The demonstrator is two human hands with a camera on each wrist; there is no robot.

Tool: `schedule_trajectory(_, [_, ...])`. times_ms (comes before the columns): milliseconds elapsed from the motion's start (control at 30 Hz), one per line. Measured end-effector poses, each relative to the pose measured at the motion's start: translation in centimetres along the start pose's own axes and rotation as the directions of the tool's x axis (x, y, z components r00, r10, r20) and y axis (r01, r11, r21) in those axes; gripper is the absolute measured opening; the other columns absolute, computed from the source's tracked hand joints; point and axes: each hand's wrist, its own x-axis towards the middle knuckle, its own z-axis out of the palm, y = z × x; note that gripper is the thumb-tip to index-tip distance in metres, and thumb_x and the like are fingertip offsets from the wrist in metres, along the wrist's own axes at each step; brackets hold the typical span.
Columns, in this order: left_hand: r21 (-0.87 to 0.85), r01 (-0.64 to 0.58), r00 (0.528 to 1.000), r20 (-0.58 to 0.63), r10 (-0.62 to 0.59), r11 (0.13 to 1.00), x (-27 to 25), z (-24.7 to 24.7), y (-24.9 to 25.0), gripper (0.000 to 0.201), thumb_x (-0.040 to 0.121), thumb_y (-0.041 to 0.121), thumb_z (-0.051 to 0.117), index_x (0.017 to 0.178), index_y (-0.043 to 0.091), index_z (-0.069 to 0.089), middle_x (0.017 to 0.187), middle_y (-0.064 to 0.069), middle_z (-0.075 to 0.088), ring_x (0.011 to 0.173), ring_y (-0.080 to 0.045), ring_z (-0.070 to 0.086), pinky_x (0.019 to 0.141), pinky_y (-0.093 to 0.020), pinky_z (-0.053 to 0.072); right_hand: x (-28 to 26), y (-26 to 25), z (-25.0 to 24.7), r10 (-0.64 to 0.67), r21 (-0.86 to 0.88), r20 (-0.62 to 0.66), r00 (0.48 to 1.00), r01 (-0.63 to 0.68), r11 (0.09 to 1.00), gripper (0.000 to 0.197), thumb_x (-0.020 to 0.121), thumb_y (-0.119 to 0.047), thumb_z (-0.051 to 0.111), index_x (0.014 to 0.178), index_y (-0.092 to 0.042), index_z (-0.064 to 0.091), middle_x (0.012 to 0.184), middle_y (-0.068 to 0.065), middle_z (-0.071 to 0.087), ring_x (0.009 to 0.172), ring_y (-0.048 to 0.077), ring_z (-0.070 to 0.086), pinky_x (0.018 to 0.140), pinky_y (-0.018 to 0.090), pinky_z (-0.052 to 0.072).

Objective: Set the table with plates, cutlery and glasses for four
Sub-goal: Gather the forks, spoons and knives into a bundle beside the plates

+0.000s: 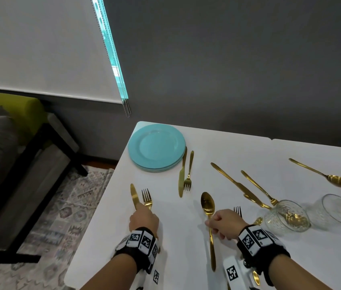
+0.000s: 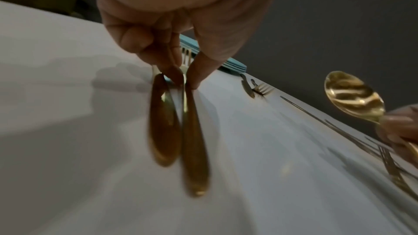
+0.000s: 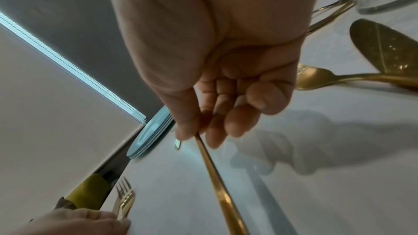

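My left hand (image 1: 143, 214) pinches a gold knife (image 1: 134, 196) and a gold fork (image 1: 147, 198) together by their handles near the table's left edge. The left wrist view shows both handles, the knife (image 2: 162, 122) and the fork (image 2: 194, 142), hanging just above the white table under my left hand (image 2: 181, 78). My right hand (image 1: 210, 223) pinches a gold spoon (image 1: 207, 203) at mid-handle, its bowl pointing away. In the right wrist view my right hand (image 3: 196, 136) holds the spoon's handle (image 3: 217, 176). A stack of teal plates (image 1: 157, 147) sits at the far left corner.
On the white table (image 1: 186, 258) lie a knife and fork pair (image 1: 184, 176) beside the plates, a long knife (image 1: 234, 183), another fork (image 1: 237, 210) behind my right hand and a spoon (image 1: 340, 181) far right. Clear glasses (image 1: 286, 214) (image 1: 338, 210) stand at the right, over cutlery. A sofa (image 1: 8, 130) is left.
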Motion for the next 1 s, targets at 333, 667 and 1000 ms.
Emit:
schedule_trajectory(333, [-0.011,-0.257,0.961,0.106,0.257,0.966,-4.7,0.8,4.3,0.029,0.095,0.024,0.043,0.085,0.005,0.063,0.104,-0.014,0.069,0.101,-0.028,0.061,0.076,-0.024,0.039,-1.8,1.0,-1.4,-0.078,0.171,0.007,0.997,0.076,0.982,0.021,0.09,-0.033,0.059,0.075,-0.018,0.059,0.071,-0.005,0.064,0.058,0.01,0.053,0.055,0.021,0.042])
schedule_trajectory(667, [-0.499,-0.237,0.812,0.369,0.452,0.833,-10.0,2.7,10.1,0.026,0.096,0.023,0.043,0.075,0.015,0.056,0.082,-0.012,0.065,0.075,-0.026,0.061,0.078,-0.039,0.052,-3.6,1.7,-4.6,-0.17,0.328,-0.115,0.979,0.199,0.924,0.023,0.089,-0.033,0.062,0.073,-0.017,0.059,0.067,-0.004,0.061,0.05,0.009,0.05,0.047,0.019,0.04])
schedule_trajectory(1000, [-0.639,0.026,0.735,0.534,0.418,0.769,-14.2,4.5,9.7,0.024,0.101,0.027,0.032,0.095,0.012,0.05,0.066,-0.009,0.063,0.051,-0.018,0.058,0.053,-0.025,0.048,-5.1,4.3,-4.2,-0.198,0.3,-0.224,0.954,0.261,0.918,0.022,0.084,-0.031,0.068,0.067,-0.02,0.058,0.062,-0.005,0.059,0.051,0.009,0.048,0.047,0.018,0.038])
